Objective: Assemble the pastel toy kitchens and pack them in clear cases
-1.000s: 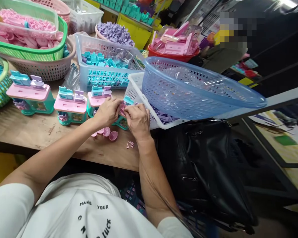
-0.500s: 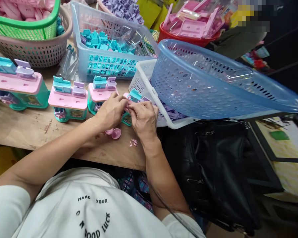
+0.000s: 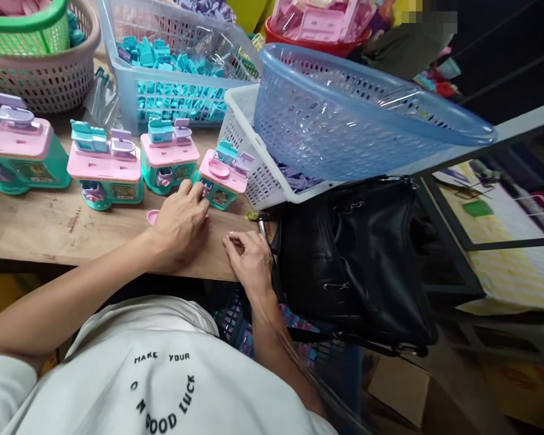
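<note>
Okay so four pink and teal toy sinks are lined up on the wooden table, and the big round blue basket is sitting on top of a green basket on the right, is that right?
Not quite. The head view shows the round blue basket resting on a white basket, not a green one. The four pink and teal toy sinks do stand in a row on the wooden table.

Left hand (image 3: 180, 222): centre-left of the frame, palm down, fingers spread and loosely curled.
Right hand (image 3: 249, 260): just right of it, lower, fingertips pinched together.
Forearms: both bare, rising from the lower frame.
</note>
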### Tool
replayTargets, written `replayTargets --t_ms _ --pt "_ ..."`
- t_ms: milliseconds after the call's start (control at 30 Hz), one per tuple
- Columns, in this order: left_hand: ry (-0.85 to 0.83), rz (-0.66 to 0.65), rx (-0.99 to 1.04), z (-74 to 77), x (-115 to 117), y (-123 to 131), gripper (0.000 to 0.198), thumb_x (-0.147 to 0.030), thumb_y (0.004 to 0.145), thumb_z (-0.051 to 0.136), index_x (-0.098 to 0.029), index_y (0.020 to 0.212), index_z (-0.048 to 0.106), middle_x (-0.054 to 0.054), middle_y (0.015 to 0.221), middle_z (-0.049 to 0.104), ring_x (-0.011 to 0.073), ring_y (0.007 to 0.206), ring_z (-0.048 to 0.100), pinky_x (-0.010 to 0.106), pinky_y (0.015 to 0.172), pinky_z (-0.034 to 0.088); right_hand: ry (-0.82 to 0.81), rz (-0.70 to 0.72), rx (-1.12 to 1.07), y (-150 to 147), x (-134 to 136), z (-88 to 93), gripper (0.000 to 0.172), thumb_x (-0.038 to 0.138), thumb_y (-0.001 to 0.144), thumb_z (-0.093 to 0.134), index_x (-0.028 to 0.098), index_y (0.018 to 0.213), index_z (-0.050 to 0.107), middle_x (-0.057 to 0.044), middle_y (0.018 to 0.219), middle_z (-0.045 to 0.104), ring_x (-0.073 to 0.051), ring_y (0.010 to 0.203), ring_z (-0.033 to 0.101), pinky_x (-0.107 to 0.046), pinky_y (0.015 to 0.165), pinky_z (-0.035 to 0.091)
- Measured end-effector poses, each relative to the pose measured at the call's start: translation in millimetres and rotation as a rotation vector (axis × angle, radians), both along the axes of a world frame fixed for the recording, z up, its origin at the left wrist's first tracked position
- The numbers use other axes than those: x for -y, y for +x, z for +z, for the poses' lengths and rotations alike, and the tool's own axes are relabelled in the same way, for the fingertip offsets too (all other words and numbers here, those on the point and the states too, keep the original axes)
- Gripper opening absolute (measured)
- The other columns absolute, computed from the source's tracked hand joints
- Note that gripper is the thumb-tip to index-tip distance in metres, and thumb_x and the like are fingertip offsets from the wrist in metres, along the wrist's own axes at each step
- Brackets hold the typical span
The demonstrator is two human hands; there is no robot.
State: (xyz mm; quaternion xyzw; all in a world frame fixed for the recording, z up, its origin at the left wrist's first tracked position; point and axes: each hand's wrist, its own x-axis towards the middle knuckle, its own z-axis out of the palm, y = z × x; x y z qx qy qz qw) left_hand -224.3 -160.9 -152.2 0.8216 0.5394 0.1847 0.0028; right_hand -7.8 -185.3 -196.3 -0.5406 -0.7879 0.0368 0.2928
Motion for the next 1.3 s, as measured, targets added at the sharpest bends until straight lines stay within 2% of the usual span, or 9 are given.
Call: replayTargets --t_ms 167,300,367,433,500,600,700,933,1300 --pt "-0.097 0.022 -0.13 -14.9 8.3 13.5 0.016 -0.022 0.091 0.057 -0.013 0.086 0.069 0.019 0.106 0.063 0.0354 0.105 0.056 0.044 0.082 0.05 -0.049 -0.003 -0.032 -1.1 5.3 -10.1 0.015 0.029 0.093 0.063 0.021 0.081 0.069 -0.007 0.086 0.071 -0.023 0.086 0.063 -0.036 0.081 0.049" --pt "-0.197 0.09 -0.045 -15.0 16.1 22.4 0.017 -0.016 0.094 0.051 -0.012 0.102 0.066 0.015 0.097 0.069 0.0281 0.089 0.066 0.036 0.071 0.049 -0.167 -0.021 -0.294 -7.6 4.7 -3.3 0.022 0.039 0.093 0.062 0.021 0.08 0.063 -0.004 0.078 0.071 -0.019 0.071 0.066 -0.031 0.068 0.053" --pt "-0.241 0.165 0.061 -15.4 19.3 26.1 0.022 -0.021 0.098 0.046 -0.012 0.109 0.063 0.013 0.093 0.071 0.0249 0.078 0.068 0.033 0.063 0.047 -0.269 -0.025 -0.474 -14.0 5.3 0.5 0.024 0.044 0.093 0.061 0.022 0.084 0.062 0.0 0.072 0.069 -0.015 0.059 0.064 -0.027 0.056 0.053" --pt "-0.212 0.203 0.215 -17.6 19.9 27.7 0.025 -0.022 0.099 0.045 -0.012 0.116 0.061 0.012 0.096 0.073 0.0226 0.075 0.068 0.031 0.063 0.046 -0.293 -0.02 -0.573 -21.5 3.7 3.7 0.023 0.044 0.092 0.061 0.022 0.087 0.063 0.0 0.072 0.069 -0.015 0.058 0.065 -0.026 0.054 0.054" --pt "-0.173 0.178 0.413 -21.0 18.3 26.8 0.025 -0.019 0.096 0.048 -0.014 0.116 0.062 0.01 0.096 0.074 0.0194 0.076 0.068 0.029 0.067 0.048 -0.25 0.009 -0.6 -28.0 -0.5 6.2 0.021 0.04 0.092 0.06 0.021 0.09 0.066 -0.002 0.079 0.073 -0.015 0.065 0.068 -0.027 0.061 0.058" --pt "-0.205 0.16 0.689 -24.9 15.6 22.6 0.019 -0.022 0.091 0.055 -0.014 0.103 0.068 0.007 0.09 0.074 0.0162 0.073 0.066 0.026 0.068 0.05 -0.173 0.084 -0.603 -33.8 -7.2 8.9 0.019 0.034 0.094 0.059 0.019 0.092 0.07 -0.006 0.09 0.075 -0.017 0.08 0.071 -0.029 0.074 0.06" --pt "-0.241 0.191 0.826 -26.1 15.4 19.7 0.018 -0.027 0.087 0.061 -0.014 0.094 0.071 0.006 0.086 0.074 0.0154 0.072 0.065 0.025 0.065 0.05 -0.125 0.12 -0.592 -36.4 -8.3 12.9 0.018 0.032 0.095 0.059 0.019 0.092 0.071 -0.006 0.09 0.075 -0.017 0.083 0.071 -0.029 0.076 0.059" --pt "0.005 0.141 0.719 -28.7 19.4 21.7 0.011 -0.023 0.089 0.058 -0.018 0.087 0.066 0.003 0.078 0.067 0.0131 0.065 0.059 0.025 0.063 0.047 -0.055 0.13 -0.437 -43.7 -2.1 26.7 0.012 0.022 0.091 0.06 0.021 0.084 0.07 -0.004 0.082 0.073 -0.017 0.074 0.069 -0.03 0.074 0.056" --pt "0.092 0.137 0.7 -36.9 21.6 20.5 0.009 -0.016 0.086 0.057 -0.018 0.079 0.062 0.002 0.074 0.063 0.0142 0.066 0.059 0.026 0.063 0.046 -0.023 0.153 -0.374 -50.8 -1.3 23.4 0.018 0.023 0.095 0.057 0.02 0.087 0.072 -0.005 0.081 0.073 -0.016 0.072 0.066 -0.029 0.072 0.054"
